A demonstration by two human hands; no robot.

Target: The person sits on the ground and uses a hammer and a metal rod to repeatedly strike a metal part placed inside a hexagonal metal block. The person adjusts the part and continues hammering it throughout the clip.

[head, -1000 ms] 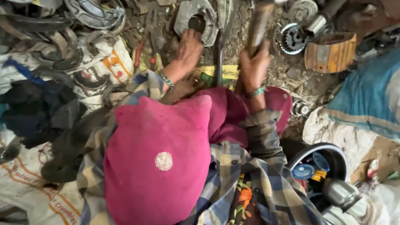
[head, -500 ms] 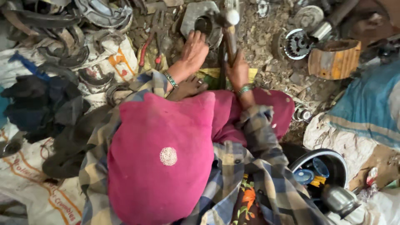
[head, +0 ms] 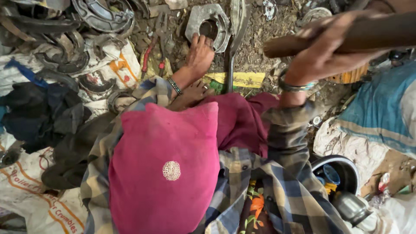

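Right hand [head: 323, 54] clenched around a raised wooden handle [head: 346, 37], left hand [head: 200, 54] pressing fingers on the grey metal casting [head: 208, 24] on the ground; a misjudged blow could crush those fingers.

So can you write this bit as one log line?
left hand: pressing down metal casting | right hand: gripping raised wooden handle | ground: dirt, scrap

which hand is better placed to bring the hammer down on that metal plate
The right hand. It grips the wooden handle, raised above the ground. The left hand lies flat on the grey metal plate, fingers at its round hole, pinning it, so it looks busy holding.
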